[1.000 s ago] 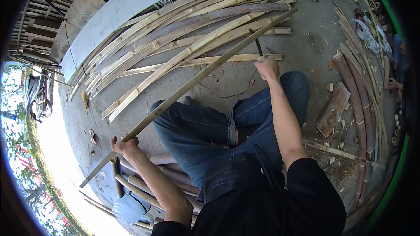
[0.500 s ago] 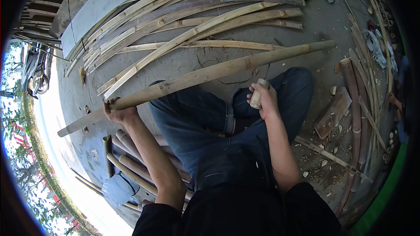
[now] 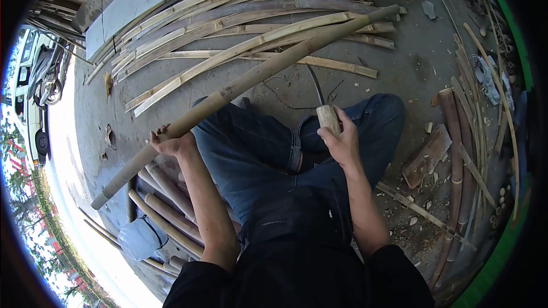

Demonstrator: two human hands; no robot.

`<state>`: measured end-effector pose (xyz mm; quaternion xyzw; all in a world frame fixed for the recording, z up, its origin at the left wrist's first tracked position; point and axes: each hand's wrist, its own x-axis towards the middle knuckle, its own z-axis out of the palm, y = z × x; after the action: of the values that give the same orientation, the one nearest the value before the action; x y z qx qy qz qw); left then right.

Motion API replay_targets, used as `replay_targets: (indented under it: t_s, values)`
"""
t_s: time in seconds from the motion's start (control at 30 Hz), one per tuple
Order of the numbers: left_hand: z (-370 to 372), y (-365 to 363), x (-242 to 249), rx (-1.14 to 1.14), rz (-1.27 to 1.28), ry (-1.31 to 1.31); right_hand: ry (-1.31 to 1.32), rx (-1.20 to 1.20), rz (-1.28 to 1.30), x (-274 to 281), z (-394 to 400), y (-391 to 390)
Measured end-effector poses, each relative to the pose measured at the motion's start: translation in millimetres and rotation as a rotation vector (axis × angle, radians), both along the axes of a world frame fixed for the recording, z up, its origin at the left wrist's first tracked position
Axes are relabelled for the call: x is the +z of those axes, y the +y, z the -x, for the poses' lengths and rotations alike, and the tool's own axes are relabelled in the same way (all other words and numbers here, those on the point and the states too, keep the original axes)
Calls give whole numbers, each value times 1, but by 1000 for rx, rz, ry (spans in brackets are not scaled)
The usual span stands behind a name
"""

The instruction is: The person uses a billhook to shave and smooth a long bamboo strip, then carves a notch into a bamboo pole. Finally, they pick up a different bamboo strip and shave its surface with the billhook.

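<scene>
While the left hand point(image 3: 171, 144) clamps a long bamboo pole point(image 3: 251, 77), right hand point(image 3: 341, 140) grips a wooden-handled knife point(image 3: 325, 108), blade beyond the knuckles.

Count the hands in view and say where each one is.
2. The left hand grips the long bamboo pole over the left knee. The right hand holds a knife by its wooden handle above the right thigh. No others show.

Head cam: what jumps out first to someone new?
The long bamboo pole running diagonally across the frame, gripped near its lower end by the left hand above the knees. Next, the right hand at centre, closed on the wooden handle of a curved knife with its blade pointing up. Behind them, split bamboo strips fan across the concrete floor.
</scene>
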<state>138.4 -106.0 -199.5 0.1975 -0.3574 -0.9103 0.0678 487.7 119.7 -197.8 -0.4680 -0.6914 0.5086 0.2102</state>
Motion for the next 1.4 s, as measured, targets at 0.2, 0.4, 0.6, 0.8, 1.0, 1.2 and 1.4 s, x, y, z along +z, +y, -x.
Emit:
replay_targets:
  t_s: [0.2,0.4,0.6,0.8,1.0,1.2,1.4]
  values:
    - [-51,14,1,-79,-113,-89,183,-144,-202,33,19,-3]
    - [-80,29,16,-131,-191,-110,341,87,-670,41,55,-17]
    - [-96,29,38,-190,-321,-81,664,179,-778,56,108,-19]
    - [-97,30,34,-318,-338,68,805,648,-864,96,150,-38]
    - [-99,24,27,-347,-337,61,645,766,-1043,75,170,-43]
    - [-113,21,12,-309,-365,-7,660,577,-815,83,170,-27]
    - [-104,18,4,-388,-320,38,666,760,-940,78,176,-81]
